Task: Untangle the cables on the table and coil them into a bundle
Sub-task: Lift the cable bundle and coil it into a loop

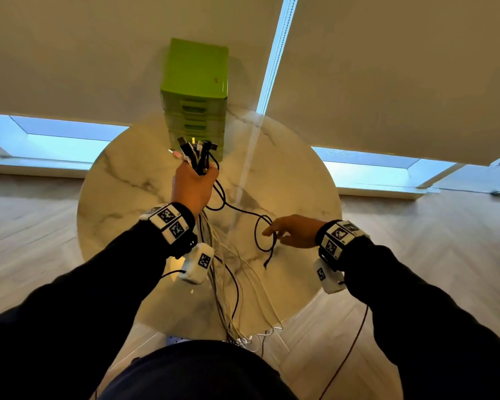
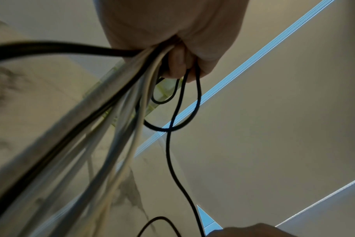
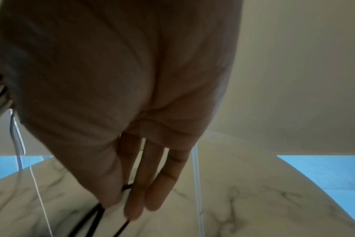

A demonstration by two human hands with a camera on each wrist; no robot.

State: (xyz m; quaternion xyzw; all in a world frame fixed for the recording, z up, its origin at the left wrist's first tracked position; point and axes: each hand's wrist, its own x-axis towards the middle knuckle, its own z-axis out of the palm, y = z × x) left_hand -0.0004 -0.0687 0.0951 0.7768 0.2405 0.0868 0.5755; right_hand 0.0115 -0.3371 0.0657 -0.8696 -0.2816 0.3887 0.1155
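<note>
Left grip (image 1: 193, 184) fisted round plug ends of cable bundle (image 1: 198, 157), tails draping limp off counter (image 1: 300, 180) edge; right grip (image 1: 293, 230) pinching black cable loop (image 1: 264, 233) on counter; light, floppy, snag-prone, best taken near the connectors.

- One round marble-patterned table (image 1: 122, 180).
- One green drawer unit (image 1: 195, 70) at the table's far edge; four drawer fronts can be counted down its face.
- One bunch of cables (image 1: 214, 255), black and white mixed; the strands overlap too much for an exact count, though several are pale and at least two are black.
- One black cable (image 1: 243, 210) running apart from the bunch, with one loop in it.
- Two hands: the left hand (image 1: 192, 187) and the right hand (image 1: 293, 230).
- Two marker-covered wristbands (image 1: 169, 222), one on each wrist.
- Two wrist cameras (image 1: 198, 262), one under each forearm.
</note>
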